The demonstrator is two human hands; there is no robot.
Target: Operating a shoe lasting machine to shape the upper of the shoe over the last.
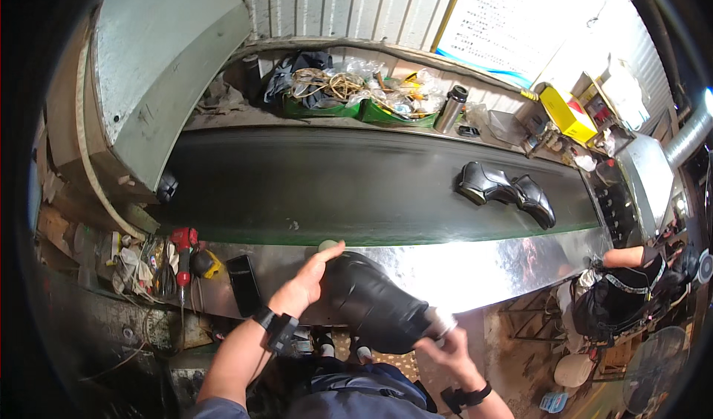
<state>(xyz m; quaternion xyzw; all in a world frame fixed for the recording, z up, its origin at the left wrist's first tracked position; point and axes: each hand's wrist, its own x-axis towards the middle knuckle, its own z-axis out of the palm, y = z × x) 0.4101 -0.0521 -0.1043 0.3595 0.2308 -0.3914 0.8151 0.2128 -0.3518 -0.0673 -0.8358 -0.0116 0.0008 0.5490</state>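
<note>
The belt (319,174) spans the scene from left to right, with the hood (167,62) at its left end. The ledge (460,263) runs along the near side of the belt. The boot (375,300) is held between the two hands, slanting across the near edge of the ledge: one end points far left, the other near right. Two black shoes (484,181) lie on the belt at right. The right hand (448,352) is closed on the boot's near end, beside a pale stub (440,322). The left hand (301,281) is at the far end, beside a pale knob (327,247); its fingers are partly hidden, so whether they clamp or merely steady cannot be told. The phone (244,285) lies on the ledge, left of the left hand.

Caution: the boot could slip or swing if the right hand loosens, since the support at the far end is uncertain. A low swing could scuff the leather on the ledge edge — or knock the phone (it lies within the likely sweep).

Limits of view: the boot's underside is hidden, and blur softens the right fingers. The knob is mostly covered — its kind is unclear. A dark item (168,187) beneath the hood is cut off by the hood's edge. Belt motion (if any) cannot be determined.
</note>
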